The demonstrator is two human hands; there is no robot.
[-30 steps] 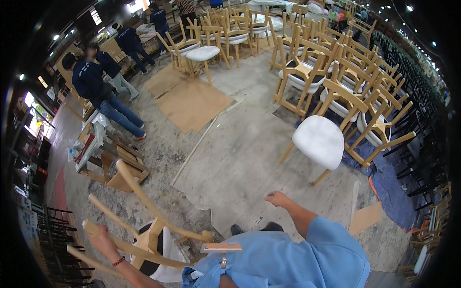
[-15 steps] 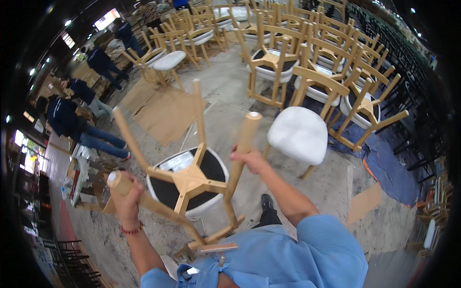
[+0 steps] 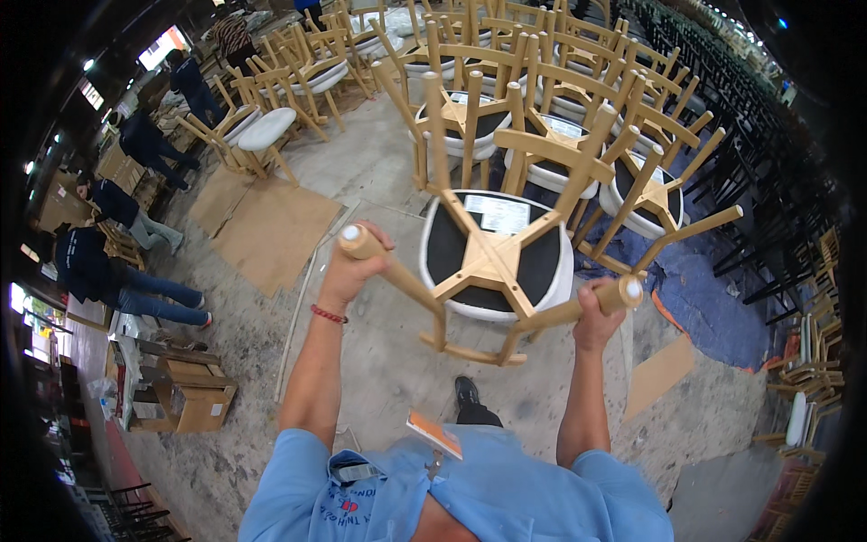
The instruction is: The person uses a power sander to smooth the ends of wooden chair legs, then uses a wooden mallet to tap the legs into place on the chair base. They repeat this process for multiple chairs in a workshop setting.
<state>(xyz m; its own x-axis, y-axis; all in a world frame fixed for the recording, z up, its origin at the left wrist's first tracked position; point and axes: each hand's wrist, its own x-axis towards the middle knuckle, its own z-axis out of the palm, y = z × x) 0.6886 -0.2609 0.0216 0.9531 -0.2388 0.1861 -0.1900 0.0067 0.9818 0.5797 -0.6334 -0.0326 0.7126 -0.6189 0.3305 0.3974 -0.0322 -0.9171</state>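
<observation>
An upside-down wooden chair (image 3: 489, 257) hangs between my hands, its legs pointing up. Its underside shows a black panel, a pale wooden cross brace and a white label; a white seat edge surrounds them. My left hand (image 3: 348, 271) is wrapped round one near leg, close to the tip. Round the other near leg my right hand (image 3: 596, 316) is closed in the same way. The chair's backrest hangs low on the side nearest me. Beneath it, the upright white-seated chair is almost wholly hidden; whether the two touch I cannot tell.
Several stacked chairs (image 3: 643, 194) stand just beyond and to the right, legs up, some on blue sheeting (image 3: 704, 316). Flat cardboard (image 3: 271, 226) covers floor at left. Several people in dark clothes, one nearby (image 3: 117, 271), stand along the left. A wooden crate (image 3: 194, 397) sits at lower left.
The held chair has moved right and away from me, over where the upright white-seated chair stood. Both hands keep hold of its legs. My view has turned rightward.
</observation>
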